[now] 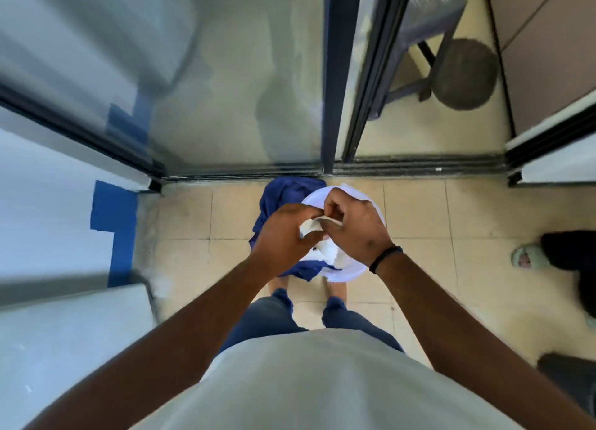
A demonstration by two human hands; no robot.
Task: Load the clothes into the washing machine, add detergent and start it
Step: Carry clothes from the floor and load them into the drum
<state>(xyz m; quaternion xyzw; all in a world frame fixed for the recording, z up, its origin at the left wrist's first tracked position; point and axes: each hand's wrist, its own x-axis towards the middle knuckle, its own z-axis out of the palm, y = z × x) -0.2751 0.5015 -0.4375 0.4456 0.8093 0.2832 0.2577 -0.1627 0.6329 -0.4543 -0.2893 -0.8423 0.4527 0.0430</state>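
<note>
Step in hand, as judged: detergent stage. Both hands work a small pale packet (311, 228), probably a detergent sachet, directly above the white basin (351, 273). No washing machine can be identified in view; the large pale surfaces to the left of the basin are too blurred to name.

Left hand (283, 236): above the basin's left edge, fingers curled, pinching the packet's left side. Forearm reaches in from lower left.

Right hand (353, 223): above the basin's upper half, thumb and fingers pinching the packet's upper right edge; dark band at the wrist. Forearm reaches in from lower right.

Packet: held between the two hands, crumpled; whether it is torn open cannot be told.

Blue clothes (283, 194): draped over the basin's left and far rim, spilling onto the tiled floor; a white item lies inside.

Next move, as judged: a steady tear at one corner, packet kept upright to avoid spilling powder over the basin.

Sliding door track (416, 167): just beyond the basin. Another person's sandalled foot (529, 257): well to the basin's right.
</note>
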